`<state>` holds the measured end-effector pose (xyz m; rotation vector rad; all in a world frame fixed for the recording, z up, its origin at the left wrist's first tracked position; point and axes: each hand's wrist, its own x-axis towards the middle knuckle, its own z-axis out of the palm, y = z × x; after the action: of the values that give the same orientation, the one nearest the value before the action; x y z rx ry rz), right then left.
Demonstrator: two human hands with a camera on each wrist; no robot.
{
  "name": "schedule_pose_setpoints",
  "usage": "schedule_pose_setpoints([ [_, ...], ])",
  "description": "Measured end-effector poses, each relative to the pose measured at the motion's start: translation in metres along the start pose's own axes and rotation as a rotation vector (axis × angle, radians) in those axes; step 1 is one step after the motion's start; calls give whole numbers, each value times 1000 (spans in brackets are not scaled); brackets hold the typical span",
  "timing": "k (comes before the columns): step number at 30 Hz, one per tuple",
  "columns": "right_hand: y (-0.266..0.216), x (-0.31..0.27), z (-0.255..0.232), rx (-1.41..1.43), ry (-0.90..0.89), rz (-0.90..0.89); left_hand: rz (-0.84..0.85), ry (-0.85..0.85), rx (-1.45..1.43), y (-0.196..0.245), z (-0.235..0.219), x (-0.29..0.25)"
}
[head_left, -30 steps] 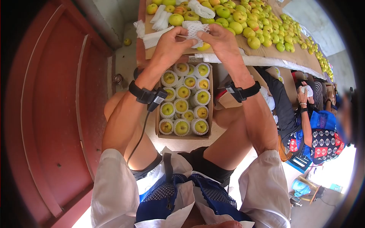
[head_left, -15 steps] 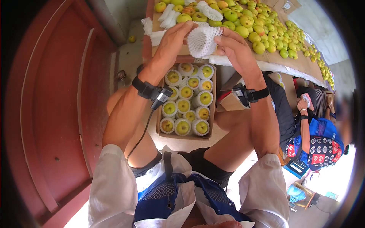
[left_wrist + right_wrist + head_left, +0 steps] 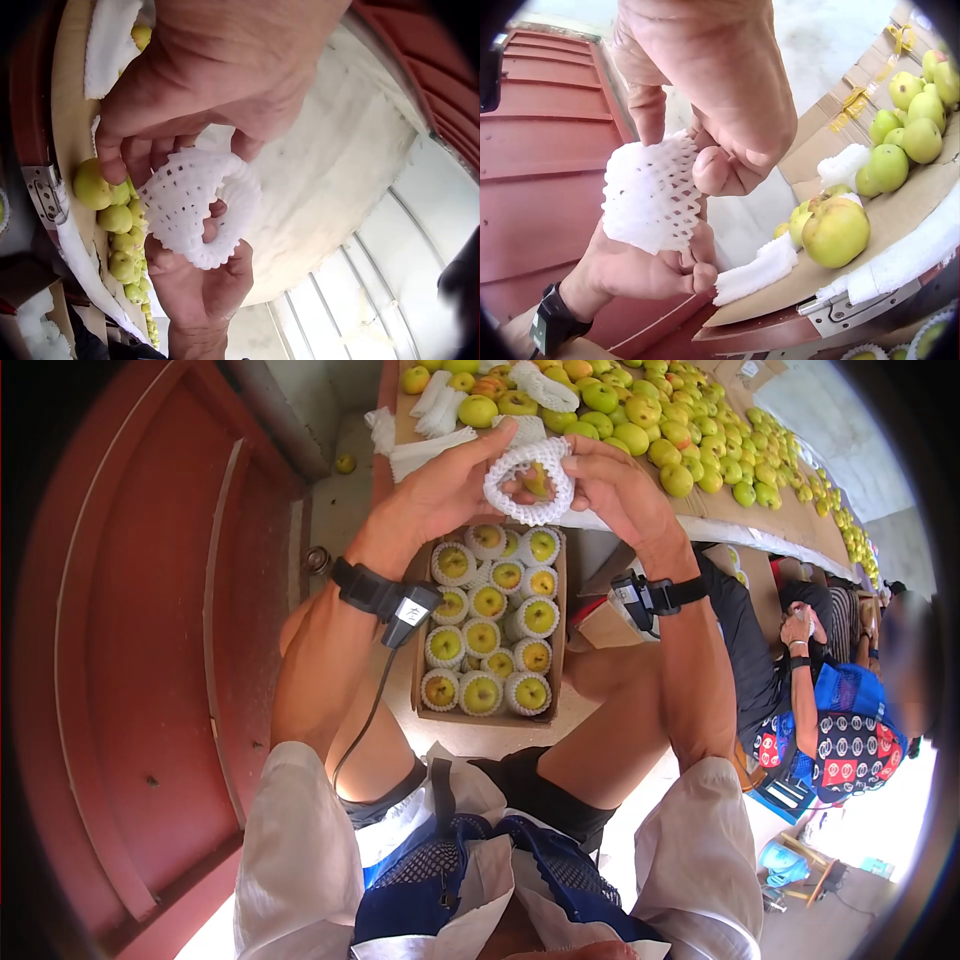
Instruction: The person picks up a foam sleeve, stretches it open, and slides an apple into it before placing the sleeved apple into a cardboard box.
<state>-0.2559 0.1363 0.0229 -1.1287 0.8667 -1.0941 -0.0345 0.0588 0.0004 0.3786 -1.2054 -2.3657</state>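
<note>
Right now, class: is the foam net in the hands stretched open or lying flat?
Stretched open. Both hands, left and right, hold the net spread into a ring, with fruit showing through its mouth.

Fruit stall corner, bright daylight

There's a big red panelled door [image 3: 150, 660] running down one side, next to a pale concrete floor [image 3: 335, 510] with one stray fruit [image 3: 344, 462] lying on it. A long table covered in brown cardboard [image 3: 790, 510] holds loads of loose green-yellow apples [image 3: 690, 450], with a few spare white foam sleeves [image 3: 440, 405] among them. A cardboard box [image 3: 490, 625] sits on the floor below, packed with netted fruit. Another person in a patterned blue top [image 3: 845, 735] sits just beside the table, and sunlight washes out the ground near them.
</note>
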Motion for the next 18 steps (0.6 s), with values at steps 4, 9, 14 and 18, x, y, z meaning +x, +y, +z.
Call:
schedule_pose_setpoints([
  [4, 5, 6, -8, -17, -55, 15, 18, 43, -43, 3, 13, -3],
  [9, 5, 5, -7, -48, -36, -18, -18, -19, -67, 2, 9, -2],
  [14, 4, 5, -9, -14, -8, -2, -8, -72, -120, 0, -3, 0],
  [18, 9, 7, -14, -59, 28, 3, -16, -37, -151, 1, -6, -1],
])
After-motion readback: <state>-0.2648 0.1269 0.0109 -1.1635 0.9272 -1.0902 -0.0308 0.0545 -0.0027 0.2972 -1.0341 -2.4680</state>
